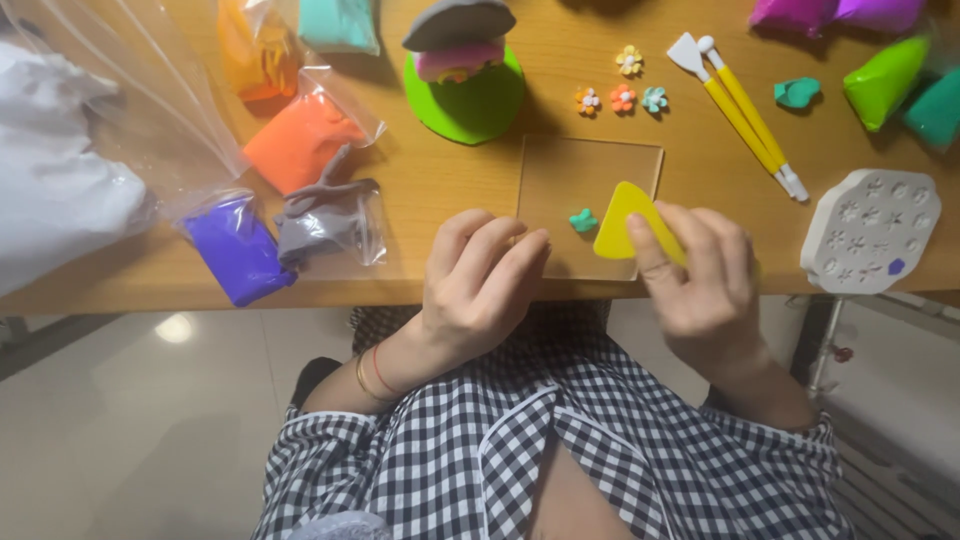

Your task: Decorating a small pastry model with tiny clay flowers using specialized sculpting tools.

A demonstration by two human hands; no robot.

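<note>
Hands: right hand (pixel 705 285) grips yellow scraper (pixel 622 222); bag (pixel 240 248) holds purple clay.

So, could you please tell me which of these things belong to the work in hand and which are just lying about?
In use:
- left hand, steadying the clear square board
- right hand, holding the yellow scraper
- small teal clay piece on the board

Lying about:
- bagged purple clay
- bagged orange clay
- four small clay flowers
- yellow modelling tools
- white flower mould
</note>
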